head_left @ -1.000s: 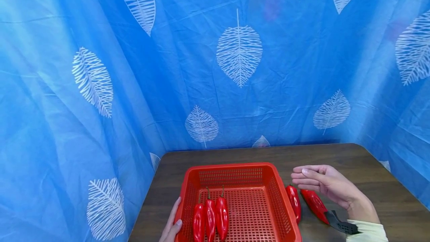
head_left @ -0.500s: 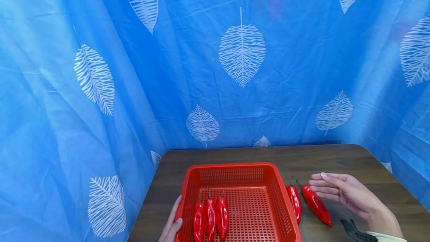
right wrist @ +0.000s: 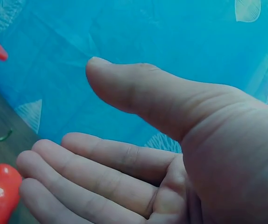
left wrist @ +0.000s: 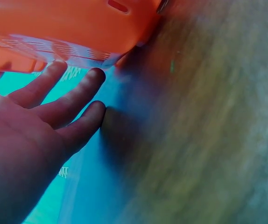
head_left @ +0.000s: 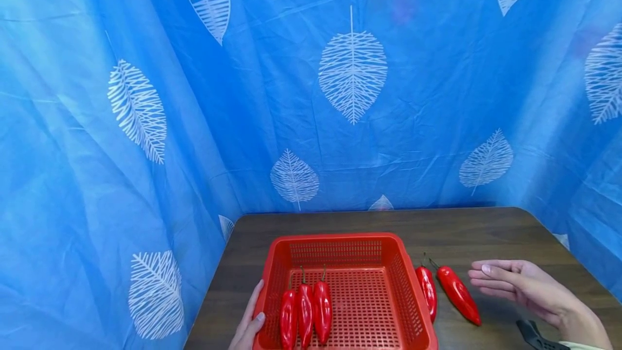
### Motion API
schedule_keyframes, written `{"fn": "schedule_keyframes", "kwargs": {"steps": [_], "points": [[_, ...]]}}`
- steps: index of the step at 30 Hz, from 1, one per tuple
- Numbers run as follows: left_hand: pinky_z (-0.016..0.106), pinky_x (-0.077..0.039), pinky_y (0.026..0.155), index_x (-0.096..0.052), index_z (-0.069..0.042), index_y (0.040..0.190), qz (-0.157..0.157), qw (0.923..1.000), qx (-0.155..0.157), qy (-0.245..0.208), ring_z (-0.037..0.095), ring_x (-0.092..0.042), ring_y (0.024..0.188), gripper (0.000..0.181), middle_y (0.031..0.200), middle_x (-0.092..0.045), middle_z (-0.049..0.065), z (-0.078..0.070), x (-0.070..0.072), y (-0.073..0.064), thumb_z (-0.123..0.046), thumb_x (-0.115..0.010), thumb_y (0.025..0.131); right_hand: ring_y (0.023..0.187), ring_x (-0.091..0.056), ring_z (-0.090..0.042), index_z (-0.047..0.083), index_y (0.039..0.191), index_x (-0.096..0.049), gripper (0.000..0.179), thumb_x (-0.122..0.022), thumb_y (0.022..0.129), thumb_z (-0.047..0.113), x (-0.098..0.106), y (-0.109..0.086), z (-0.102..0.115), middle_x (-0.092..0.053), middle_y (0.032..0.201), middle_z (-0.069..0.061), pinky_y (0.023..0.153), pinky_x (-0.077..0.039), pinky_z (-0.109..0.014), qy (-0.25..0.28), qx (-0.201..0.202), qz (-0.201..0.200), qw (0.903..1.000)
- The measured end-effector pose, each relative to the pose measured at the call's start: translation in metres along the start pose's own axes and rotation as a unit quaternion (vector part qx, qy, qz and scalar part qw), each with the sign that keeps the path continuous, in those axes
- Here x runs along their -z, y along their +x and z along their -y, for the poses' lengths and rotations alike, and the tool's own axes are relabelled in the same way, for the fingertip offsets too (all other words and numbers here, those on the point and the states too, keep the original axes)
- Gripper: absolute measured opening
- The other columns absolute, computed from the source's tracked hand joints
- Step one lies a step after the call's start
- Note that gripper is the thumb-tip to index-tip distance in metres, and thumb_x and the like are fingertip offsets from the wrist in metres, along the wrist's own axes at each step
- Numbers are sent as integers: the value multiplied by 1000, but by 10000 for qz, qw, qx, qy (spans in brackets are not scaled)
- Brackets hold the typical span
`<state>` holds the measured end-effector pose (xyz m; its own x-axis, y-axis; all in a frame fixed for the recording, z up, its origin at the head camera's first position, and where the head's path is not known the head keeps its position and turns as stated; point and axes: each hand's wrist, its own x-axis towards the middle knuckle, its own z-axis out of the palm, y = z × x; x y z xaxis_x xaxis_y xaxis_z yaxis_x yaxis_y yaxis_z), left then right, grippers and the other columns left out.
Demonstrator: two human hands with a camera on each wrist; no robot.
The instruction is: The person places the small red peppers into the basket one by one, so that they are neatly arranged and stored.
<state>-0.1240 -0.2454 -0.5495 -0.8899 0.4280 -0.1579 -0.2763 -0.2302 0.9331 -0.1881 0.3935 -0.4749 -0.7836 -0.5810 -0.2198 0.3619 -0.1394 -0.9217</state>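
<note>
From where I sit at the remote end, the far left shows me the left hand (head_left: 241, 334) at the left side of the red basket (head_left: 335, 238). Its wrist view gives me spread, mostly straight fingers by the basket wall; I see no firm grip, and I cannot tell how hard they press, if at all. Inside the basket, over on its left, three red peppers (head_left: 305, 309) lie side by side with their stems pointing away from me.

Past the right wall, on the counter (head_left: 515, 231), the first loose pepper (head_left: 426, 291) lies just beside the basket, and I cannot tell whether the two touch. The second loose pepper (head_left: 459, 295) lies next to it, slanted. Farthest right, the right hand (head_left: 534, 289) hangs near that one, fingers straight, thumb apart, palm holding nothing.

I judge this a pause between two pepper moves, the peppers being shifted one by one; which way, I cannot be sure. If the slanted pepper is next, the right hand should come in leftward and curl round its body, while the left hand steadies the basket.
</note>
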Motion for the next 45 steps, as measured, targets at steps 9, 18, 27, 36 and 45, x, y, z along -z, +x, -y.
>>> {"fn": "schedule_keyframes", "kwargs": {"steps": [9, 18, 27, 36, 45], "points": [[46, -47, 115, 25, -28, 172, 75, 9998, -186, 68, 25, -41, 151, 82, 176, 11, 36, 1, -2, 1, -39, -38, 119, 125, -76, -22, 12, 135, -77, 41, -39, 120, 9, 11, -3, -5, -79, 133, -4, 108, -58, -40, -37, -244, -231, 9994], [46, -47, 115, 25, -28, 171, 183, 9994, -299, 81, 24, -41, 151, 81, 175, 12, 36, 1, -1, 1, -37, -35, 120, 119, -77, -24, -14, 147, -59, 44, -52, 117, 18, 17, -5, -6, -77, 134, -12, 101, -62, -43, -1378, -658, -1119, 9819], [42, -47, 115, 23, -27, 172, 134, 9989, -399, 207, 21, -41, 151, 80, 175, 10, 36, 1, -3, 1, -36, -36, 119, 115, -79, -27, -21, 143, -57, 51, -59, 115, 21, 18, 5, -4, -80, 127, -17, 99, -63, -43, -1474, -836, -1461, 9747], [40, -46, 115, 23, -25, 172, 133, 9984, -495, 251, 16, -44, 148, 80, 174, 9, 38, 2, -5, 1, -35, -36, 119, 115, -79, -27, -25, 147, -49, 61, -63, 113, 23, 19, 12, -5, -79, 128, -18, 98, -63, -43, -1691, -976, -1622, 9672], [42, -48, 114, 24, -24, 172, 164, 9979, -549, 292, 18, -44, 148, 80, 172, 11, 41, 0, -5, 0, -36, -35, 119, 112, -79, -31, -25, 144, -52, 69, -69, 110, 32, 10, 26, -10, -74, 131, -30, 94, -65, -44, -2476, -1283, -2233, 9340]]}}
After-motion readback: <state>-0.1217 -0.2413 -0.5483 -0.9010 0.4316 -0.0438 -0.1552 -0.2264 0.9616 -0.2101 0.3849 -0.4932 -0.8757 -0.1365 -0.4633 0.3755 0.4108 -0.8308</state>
